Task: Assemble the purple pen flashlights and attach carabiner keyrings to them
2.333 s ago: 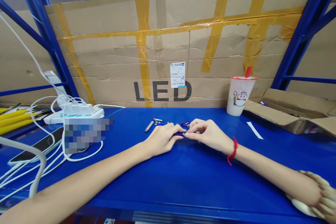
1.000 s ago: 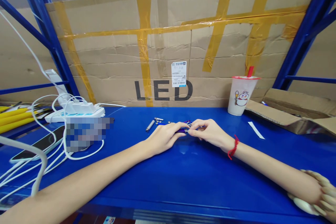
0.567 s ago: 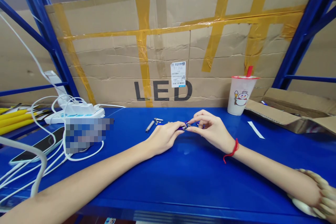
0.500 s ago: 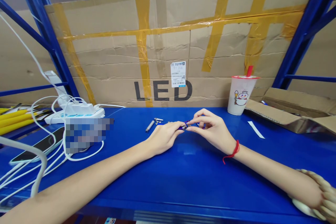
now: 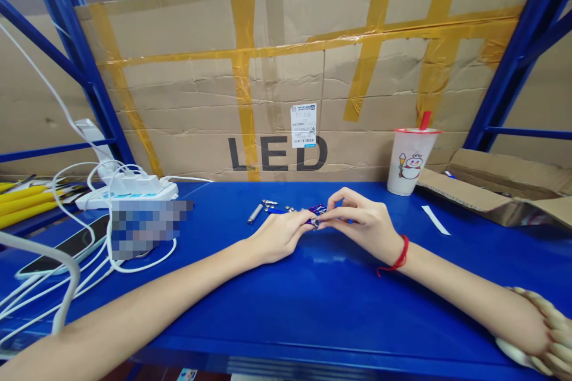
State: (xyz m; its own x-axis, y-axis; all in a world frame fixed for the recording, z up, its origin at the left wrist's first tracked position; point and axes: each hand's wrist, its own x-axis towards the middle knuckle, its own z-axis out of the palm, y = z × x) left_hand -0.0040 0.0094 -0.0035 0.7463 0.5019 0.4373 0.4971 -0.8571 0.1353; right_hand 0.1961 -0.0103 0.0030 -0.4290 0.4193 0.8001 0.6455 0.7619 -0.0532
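My left hand (image 5: pixel 280 237) is closed around a small blue metal tube (image 5: pixel 309 221), whose round silver end points right. Close against that end, my right hand (image 5: pixel 369 219) pinches with thumb and fingertips. Whatever sits between those fingertips is too small to make out. Behind the hands lie other blue parts (image 5: pixel 318 209), partly covered by the fingers. To the left of my left hand are a short silver cylinder (image 5: pixel 255 214), a slim silver piece (image 5: pixel 269 202) and several tiny round silver pieces (image 5: pixel 267 209) that look like button cells.
A white cup (image 5: pixel 409 166) with a red straw stands at the back right, beside an open cardboard box (image 5: pixel 487 205) and a white strip (image 5: pixel 435 220). White cables, a power strip (image 5: pixel 147 193) and a phone (image 5: pixel 67 248) crowd the left. A large carton (image 5: pixel 196 119) walls the back.
My right hand's fingers have drawn closer together at the tube's end. The tube's silver end has turned slightly toward me and shows more. My left hand has barely moved.
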